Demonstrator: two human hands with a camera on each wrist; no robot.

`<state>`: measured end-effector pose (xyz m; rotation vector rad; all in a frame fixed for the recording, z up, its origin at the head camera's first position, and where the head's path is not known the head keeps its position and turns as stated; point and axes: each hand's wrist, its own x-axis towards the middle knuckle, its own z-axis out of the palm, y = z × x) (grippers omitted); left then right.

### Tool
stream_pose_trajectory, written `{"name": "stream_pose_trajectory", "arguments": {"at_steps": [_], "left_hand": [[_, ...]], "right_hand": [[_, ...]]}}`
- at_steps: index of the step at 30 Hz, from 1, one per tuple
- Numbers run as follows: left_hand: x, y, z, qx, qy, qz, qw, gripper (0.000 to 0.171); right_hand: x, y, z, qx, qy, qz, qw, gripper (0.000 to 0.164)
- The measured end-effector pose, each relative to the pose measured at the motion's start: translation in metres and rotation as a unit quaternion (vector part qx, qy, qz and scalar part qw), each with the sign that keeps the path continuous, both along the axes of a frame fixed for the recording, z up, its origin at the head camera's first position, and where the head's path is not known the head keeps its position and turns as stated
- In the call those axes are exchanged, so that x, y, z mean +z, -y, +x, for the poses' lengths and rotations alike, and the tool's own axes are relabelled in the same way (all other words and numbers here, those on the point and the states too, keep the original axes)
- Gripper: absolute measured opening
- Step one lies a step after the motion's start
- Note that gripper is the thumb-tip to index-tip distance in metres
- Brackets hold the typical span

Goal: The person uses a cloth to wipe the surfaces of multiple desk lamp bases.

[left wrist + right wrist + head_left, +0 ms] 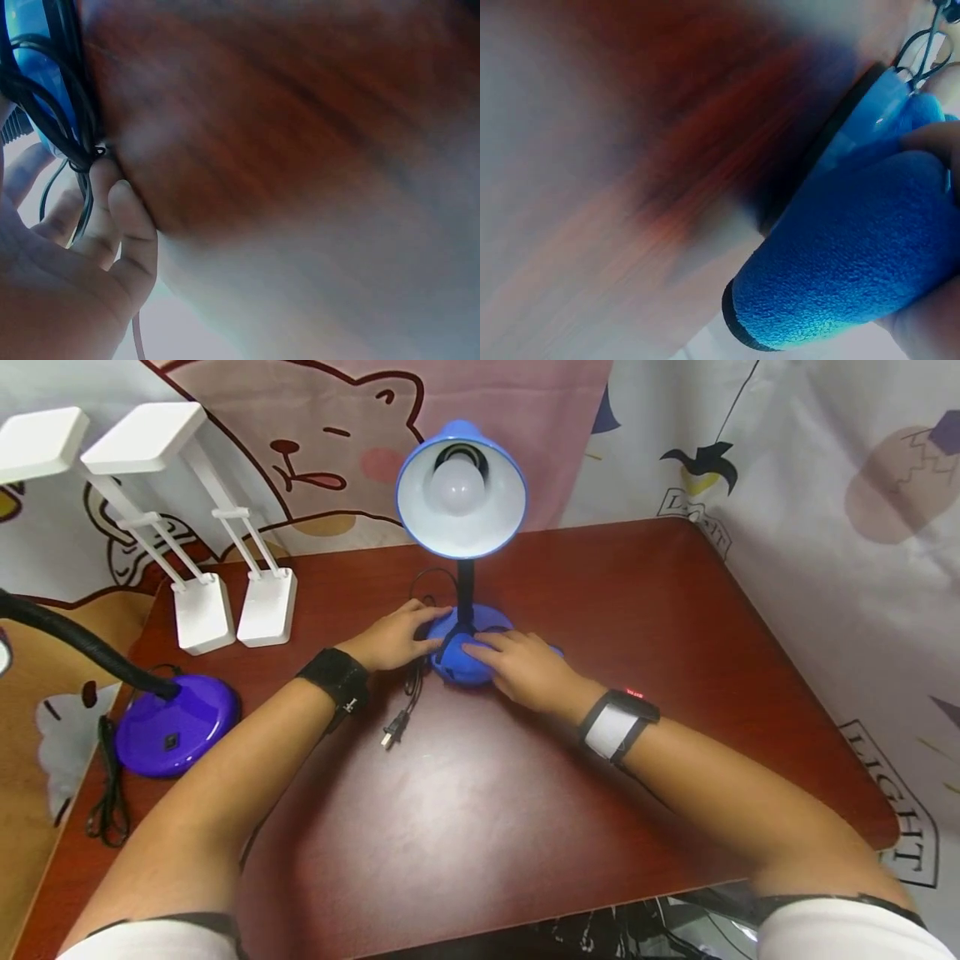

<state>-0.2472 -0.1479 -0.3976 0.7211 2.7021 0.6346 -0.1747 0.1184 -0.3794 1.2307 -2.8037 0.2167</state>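
A blue desk lamp [461,531] with a white-lined shade and a bulb stands upright in the middle of the table. My left hand [390,637] grips the left edge of its round base [487,617], where the looped black cord [64,97] lies against the fingers. The cord's plug [395,729] rests on the table below that hand. My right hand [536,672] holds a fuzzy blue cloth [847,247] with dark edging against the right front of the base. Part of the cloth is hidden under the right hand.
Two white folding lamps [267,610] stand at the back left. A purple lamp base [176,727] with a black gooseneck and a bundled cord [110,802] is at the left edge. Printed curtains [795,485] hang behind and beside the brown table [675,610].
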Motion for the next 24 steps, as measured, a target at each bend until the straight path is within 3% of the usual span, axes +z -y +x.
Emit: {"name": "stream_pose_trajectory", "arguments": {"at_steps": [5, 8, 10, 13, 18, 21, 24], "left_hand": [[-0.001, 0.0, 0.0, -0.001, -0.003, 0.005, 1.0, 0.073], [-0.002, 0.0, 0.0, -0.001, -0.009, 0.007, 0.9999, 0.073], [-0.002, -0.001, 0.0, -0.004, -0.012, 0.005, 0.9999, 0.073], [-0.003, -0.002, 0.0, -0.007, -0.013, -0.002, 0.9999, 0.073], [-0.001, -0.001, 0.0, -0.007, 0.003, -0.007, 0.9999, 0.073], [0.001, 0.0, 0.001, -0.003, 0.004, -0.005, 1.0, 0.074], [0.001, -0.003, 0.003, 0.002, 0.005, -0.003, 1.0, 0.074]], "right_hand": [[0.003, -0.012, 0.022, 0.043, -0.006, 0.016, 0.999, 0.055], [0.002, -0.016, 0.024, 0.036, -0.013, 0.007, 0.999, 0.055], [0.002, -0.019, 0.02, 0.008, -0.013, -0.013, 1.0, 0.054], [0.002, -0.024, 0.003, -0.068, -0.008, -0.055, 0.996, 0.054], [0.003, -0.021, -0.032, -0.201, 0.04, -0.103, 0.973, 0.06], [0.005, -0.011, -0.044, -0.225, 0.08, -0.092, 0.967, 0.063], [0.005, -0.004, -0.039, -0.219, 0.1, -0.058, 0.969, 0.066]]}}
